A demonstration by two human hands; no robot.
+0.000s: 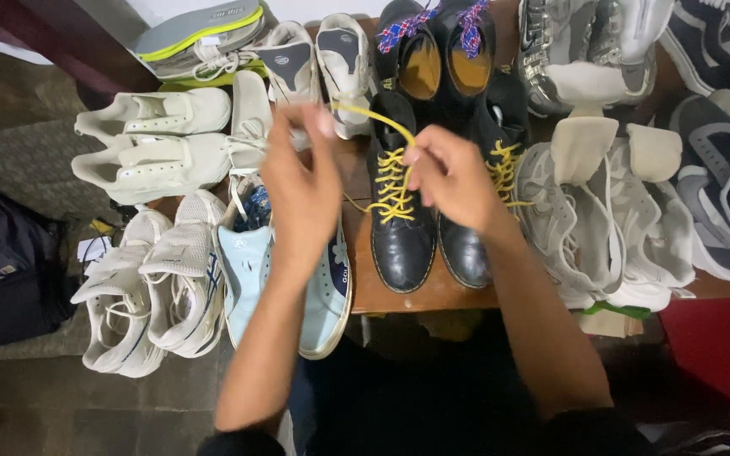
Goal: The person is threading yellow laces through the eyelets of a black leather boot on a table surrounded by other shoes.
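White sneakers (pixel 154 156) lie at the left on the table (pixel 399 295). The left hand (pixel 302 190) pinches one end of the yellow lace (pixel 373 118), and the right hand (pixel 449 173) pinches the other end above the black boot (pixel 399 228), which stands in the middle of the table.

Shoe stall: table (pixel 399 297) crowded with shoes (pixel 154 156)

Both hands' fingers (pixel 328 127) pinching yellow lace (pixel 371 116), black boot (pixel 399 211), wooden table (pixel 433 295)

Both bare hands raised, forearms reaching forward.
The left hand (pixel 302 181) and the right hand (pixel 452 175) had their fingers pinched closed.
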